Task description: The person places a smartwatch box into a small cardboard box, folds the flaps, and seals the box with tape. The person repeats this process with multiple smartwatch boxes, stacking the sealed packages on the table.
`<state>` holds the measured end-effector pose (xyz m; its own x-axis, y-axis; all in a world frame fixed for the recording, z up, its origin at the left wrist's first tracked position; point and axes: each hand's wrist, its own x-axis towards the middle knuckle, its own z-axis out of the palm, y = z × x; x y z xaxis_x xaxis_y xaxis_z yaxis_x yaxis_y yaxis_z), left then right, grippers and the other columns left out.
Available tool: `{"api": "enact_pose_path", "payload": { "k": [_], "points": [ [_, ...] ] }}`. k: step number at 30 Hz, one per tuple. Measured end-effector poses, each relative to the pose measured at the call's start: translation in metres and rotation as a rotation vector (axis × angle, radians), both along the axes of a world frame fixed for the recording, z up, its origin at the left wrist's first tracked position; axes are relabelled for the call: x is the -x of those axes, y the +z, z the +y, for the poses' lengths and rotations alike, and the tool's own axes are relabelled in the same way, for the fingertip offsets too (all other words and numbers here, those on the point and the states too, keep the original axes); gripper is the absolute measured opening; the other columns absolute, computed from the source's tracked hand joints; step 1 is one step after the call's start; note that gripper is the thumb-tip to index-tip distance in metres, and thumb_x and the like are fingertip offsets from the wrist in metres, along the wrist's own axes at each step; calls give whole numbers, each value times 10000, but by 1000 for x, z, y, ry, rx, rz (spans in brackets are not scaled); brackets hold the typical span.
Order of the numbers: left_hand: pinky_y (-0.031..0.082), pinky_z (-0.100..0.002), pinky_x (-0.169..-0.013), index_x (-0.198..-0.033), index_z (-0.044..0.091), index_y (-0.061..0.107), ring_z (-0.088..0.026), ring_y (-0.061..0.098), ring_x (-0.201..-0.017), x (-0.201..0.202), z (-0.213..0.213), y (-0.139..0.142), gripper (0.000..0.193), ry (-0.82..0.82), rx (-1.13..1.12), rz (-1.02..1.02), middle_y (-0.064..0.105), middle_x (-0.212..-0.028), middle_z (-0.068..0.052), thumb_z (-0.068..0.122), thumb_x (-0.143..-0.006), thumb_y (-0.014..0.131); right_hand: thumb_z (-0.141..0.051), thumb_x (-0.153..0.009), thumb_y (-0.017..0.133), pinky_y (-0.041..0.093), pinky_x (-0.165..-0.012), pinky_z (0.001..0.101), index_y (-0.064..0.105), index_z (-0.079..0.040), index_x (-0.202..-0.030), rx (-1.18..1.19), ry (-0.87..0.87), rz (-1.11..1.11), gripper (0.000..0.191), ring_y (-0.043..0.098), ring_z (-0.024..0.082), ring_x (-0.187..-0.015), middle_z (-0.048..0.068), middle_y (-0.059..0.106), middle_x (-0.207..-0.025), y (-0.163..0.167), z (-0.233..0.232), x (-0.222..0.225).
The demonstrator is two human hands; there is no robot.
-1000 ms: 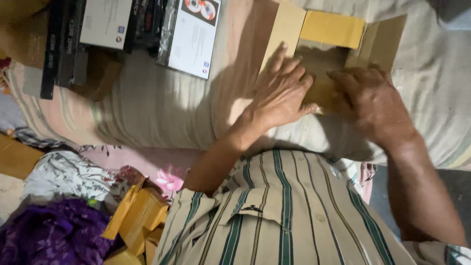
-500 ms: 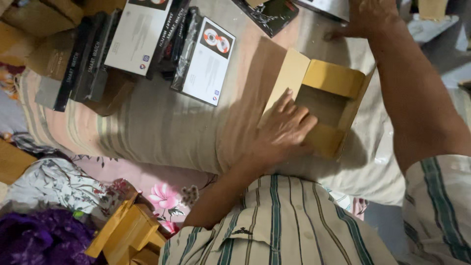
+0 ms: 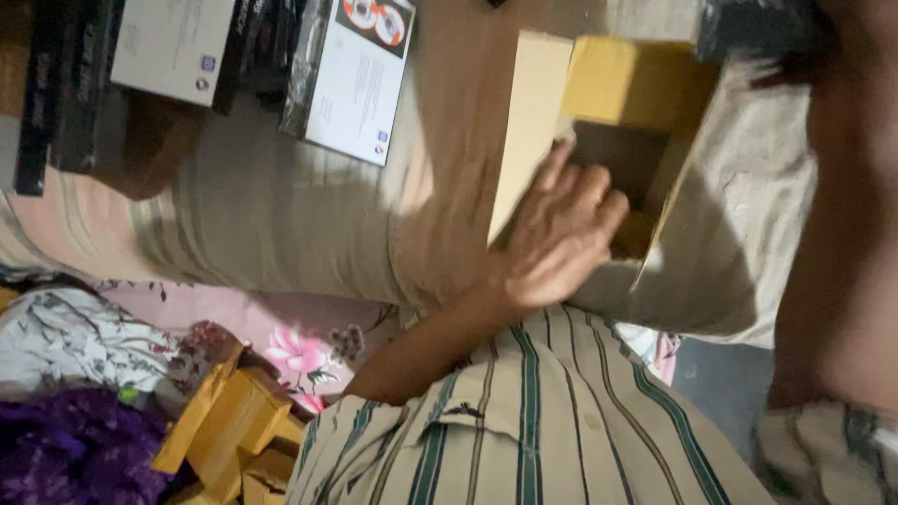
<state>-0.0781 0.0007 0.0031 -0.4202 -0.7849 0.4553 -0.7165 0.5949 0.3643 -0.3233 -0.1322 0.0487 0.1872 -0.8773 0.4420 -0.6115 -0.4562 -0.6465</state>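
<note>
Since half a second before, our right arm (image 3: pixel 842 234) had swung back over the open yellow carton (image 3: pixel 636 93) on the bed (image 3: pixel 281 224), its fingers out of view, while our left hand (image 3: pixel 561 238) stayed flat, fingers spread, steadying it.

Beige short-sleeved shirt (image 3: pixel 524 421) with green-and-white vertical stripes

Striped bedsheet (image 3: pixel 281 234), warm patchy light
</note>
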Motion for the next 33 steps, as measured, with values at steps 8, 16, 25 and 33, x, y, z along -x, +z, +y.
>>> {"api": "enact_pose_path", "payload": {
  "k": [8,16,25,33],
  "points": [
    [315,-538,-1236,-908,75,723,-286,609,-1017,26,12,-6,131,40,71,-103,604,-996,-120,142,-798,700,-147,-1072,589,517,-1013,330,566,-24,-1374,-250,-144,-759,327,633,196,-1140,104,640,-1265,28,152,-17],
    [514,-473,-888,-1191,8,646,-328,667,-1020,45,-10,-18,364,83,-282,407,681,-1145,-174,77,-833,639,-25,-1076,542,473,-1182,298,445,37,-1519,-186,116,-910,457,576,169,-1300,120,572,-1453,55,200,-99],
    [439,-564,-1031,-1169,52,673,-370,621,-1198,27,4,-25,491,-138,-481,35,677,-1216,-167,262,-738,780,-52,-1123,528,484,-1183,322,439,83,-1574,-271,196,-1055,480,618,178,-1272,159,618,-1410,-18,145,-85],
    [211,-675,-1215,-773,89,779,-294,588,-1109,1,51,26,174,11,-255,-186,693,-960,-87,263,-763,780,-71,-957,508,520,-1134,339,556,172,-1406,-416,-62,-1064,513,658,258,-1199,227,662,-1321,-18,155,-38]
  ]
}}
